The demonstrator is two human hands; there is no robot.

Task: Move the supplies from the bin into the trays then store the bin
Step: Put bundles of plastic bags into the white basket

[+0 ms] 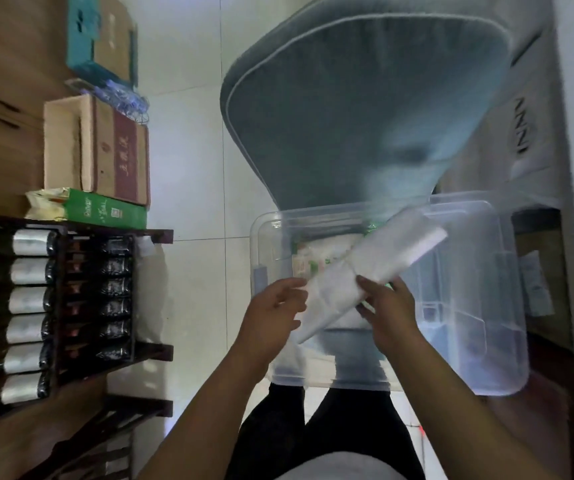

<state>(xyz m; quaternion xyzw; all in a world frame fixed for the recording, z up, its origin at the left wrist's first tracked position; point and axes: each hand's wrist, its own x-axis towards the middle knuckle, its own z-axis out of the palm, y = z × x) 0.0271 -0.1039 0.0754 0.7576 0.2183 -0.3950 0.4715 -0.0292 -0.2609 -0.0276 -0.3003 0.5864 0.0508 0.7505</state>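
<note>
Both forearms reach forward from the lower edge of the view, over the person's dark-clad legs. Right hand (387,311) has its fingers (365,284) clenched on a long, translucent white packet of supplies (365,271), held slantwise above the clear plastic bin (486,341); left hand (273,306) sits at the packet's lower end, fingers loosely curled, touching or nearly so; which cannot be told through the blur. A green-and-white printed pack (316,261) remains on the bin floor. Step in hand, as judged: lifting supplies out; the next move calls for carrying the packet to a tray, none of which is in view. Legible writing: "INNV" on the grey panel (524,126) at right; the red carton (119,157) and green box (105,209) bear print too small to read.
</note>
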